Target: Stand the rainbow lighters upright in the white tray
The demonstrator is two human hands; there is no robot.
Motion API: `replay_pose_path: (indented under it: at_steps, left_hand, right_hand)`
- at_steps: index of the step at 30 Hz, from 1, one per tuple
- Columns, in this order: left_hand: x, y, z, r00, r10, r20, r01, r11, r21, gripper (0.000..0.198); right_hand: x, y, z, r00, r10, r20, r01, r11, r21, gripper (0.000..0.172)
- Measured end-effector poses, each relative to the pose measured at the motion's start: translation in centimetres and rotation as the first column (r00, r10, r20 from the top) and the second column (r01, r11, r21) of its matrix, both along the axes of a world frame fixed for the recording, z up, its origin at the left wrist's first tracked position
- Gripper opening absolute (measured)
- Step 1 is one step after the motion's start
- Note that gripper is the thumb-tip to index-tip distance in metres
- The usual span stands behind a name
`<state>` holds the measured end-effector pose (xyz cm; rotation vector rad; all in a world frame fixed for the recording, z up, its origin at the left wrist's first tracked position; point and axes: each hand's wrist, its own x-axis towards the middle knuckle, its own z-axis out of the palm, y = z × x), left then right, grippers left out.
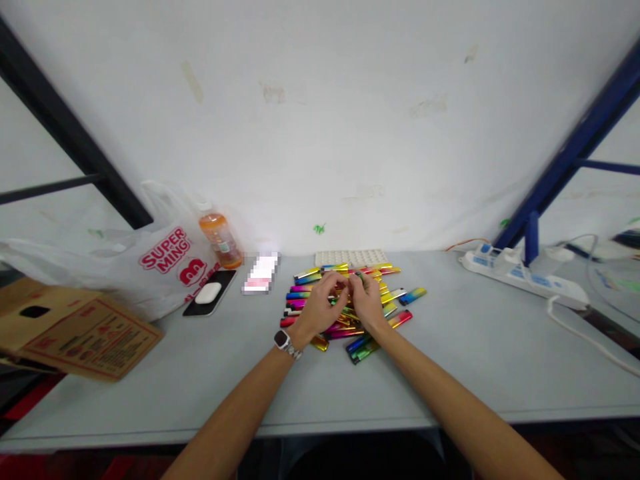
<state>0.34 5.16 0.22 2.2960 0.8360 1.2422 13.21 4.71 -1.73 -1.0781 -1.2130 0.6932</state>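
A loose pile of shiny metallic lighters (299, 295) in red, gold, blue, green and pink lies on the grey table. Both hands are over the middle of this pile, fingertips close together. My right hand (367, 301) is closed, and the dark green end of a lighter (359, 275) shows at its fingertips. My left hand (320, 305), with a watch (282, 339) at its wrist, has its fingers curled towards the thumb. What its fingertips hold, if anything, is hidden. Several lighters lie near my right wrist, among them a green one (366, 351).
Behind the pile, a white gridded tray (351, 258) sits against the wall. To the left are a phone (261, 273), a black phone (226, 283) under a white case (208, 293), a bottle (220, 239), a plastic bag (125, 270) and a cardboard box (95, 337). A power strip (525, 279) lies right.
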Motion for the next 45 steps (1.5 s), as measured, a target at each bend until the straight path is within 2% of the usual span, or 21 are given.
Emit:
replay_pose_path:
  at_steps: [7, 15, 20, 23, 26, 29, 33, 39, 42, 45]
  left_hand:
    - [-0.1, 0.3, -0.3, 1.000, 0.009, -0.007, -0.009, 1.000, 0.008, 0.007]
    - [0.0, 0.7, -0.5, 0.999, -0.008, 0.050, 0.007, 1.000, 0.016, 0.008]
    - [1.1, 1.4, -0.2, 0.997, 0.000, 0.081, 0.003, 0.999, -0.039, 0.008]
    - [2.0, 2.0, 0.1, 0.999, -0.002, 0.042, 0.004, 0.999, -0.053, 0.010]
    - [2.9, 2.8, 0.4, 1.000, -0.020, -0.015, 0.019, 0.999, -0.035, 0.011]
    - [3.8, 4.2, 0.6, 0.997, -0.035, -0.063, 0.035, 0.999, -0.002, 0.011]
    - [4.8, 6.6, 0.4, 0.987, 0.010, -0.163, -0.003, 0.999, 0.046, 0.013]
    - [5.6, 9.1, -0.6, 0.942, 0.128, -0.311, -0.112, 0.991, 0.071, 0.011]
    - [6.2, 9.5, -0.9, 0.922, 0.139, -0.361, -0.126, 0.990, 0.059, 0.011]
    - [6.9, 9.6, -0.7, 0.897, 0.162, -0.412, -0.148, 0.987, 0.065, 0.012]
  right_hand:
    - [0.1, -0.2, 0.2, 0.997, 0.070, -0.040, -0.071, 0.997, -0.014, 0.034]
    - [0.4, -0.8, 0.7, 0.977, 0.165, -0.136, -0.171, 0.985, -0.032, 0.021]
    - [1.9, 0.3, 0.6, 0.982, 0.166, -0.086, -0.169, 0.986, -0.018, 0.023]
    - [3.5, 1.2, 0.6, 0.982, 0.184, -0.053, -0.184, 0.983, 0.008, 0.026]
    - [5.8, 2.2, 0.6, 0.990, 0.142, 0.013, -0.143, 0.990, 0.020, 0.026]
    - [8.4, 3.3, 0.9, 0.990, 0.028, 0.138, -0.035, 0.998, 0.047, 0.027]
    - [11.8, 5.3, 1.9, 0.964, 0.098, 0.248, -0.104, 0.994, 0.014, 0.027]
    - [15.7, 9.6, 2.9, 0.926, 0.025, 0.377, -0.042, 0.998, 0.037, 0.021]
    - [16.9, 11.6, 2.9, 0.885, 0.006, 0.465, -0.025, 0.999, 0.034, 0.017]
    - [17.7, 13.1, 3.0, 0.802, 0.005, 0.597, -0.012, 1.000, 0.008, 0.015]
